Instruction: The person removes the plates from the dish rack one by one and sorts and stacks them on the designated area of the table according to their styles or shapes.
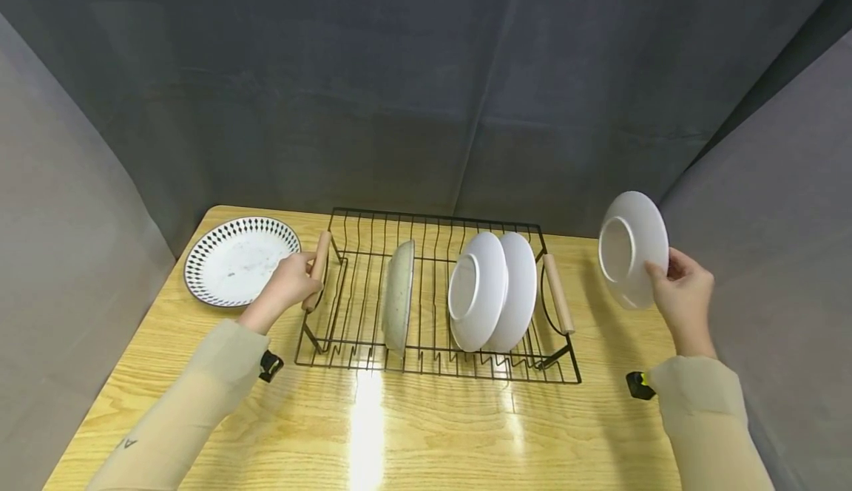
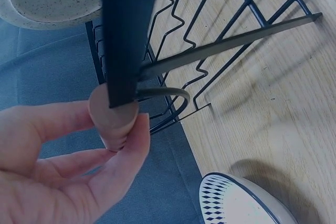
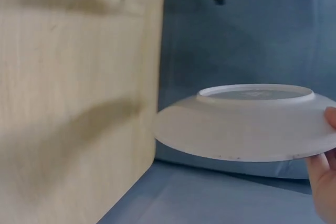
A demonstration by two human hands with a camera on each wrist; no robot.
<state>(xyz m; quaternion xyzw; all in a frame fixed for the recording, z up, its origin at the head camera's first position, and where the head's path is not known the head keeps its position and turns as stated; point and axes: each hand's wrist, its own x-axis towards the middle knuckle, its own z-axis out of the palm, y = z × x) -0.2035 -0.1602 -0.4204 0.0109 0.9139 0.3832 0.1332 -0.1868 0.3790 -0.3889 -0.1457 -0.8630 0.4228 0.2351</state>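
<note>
A black wire dish rack (image 1: 426,258) with wooden handles stands on the table. My left hand (image 1: 289,284) grips its left wooden handle (image 1: 319,273); in the left wrist view thumb and fingers pinch the handle's end (image 2: 113,116). Off to the right, my right hand (image 1: 685,299) holds a white plate (image 1: 648,254) by its edge above the table, tilted with its underside showing. Two white plates (image 1: 475,291) stand upright in the right part of the rack. A speckled cream dish (image 1: 398,299) stands on edge left of the middle.
A white plate with a black diamond-pattern rim (image 1: 242,262) lies face up on the table, left of the rack. The right wooden handle (image 1: 558,295) lies between the racked plates and the raised one. Dark curtains (image 1: 426,84) hang behind the wooden table (image 1: 452,432).
</note>
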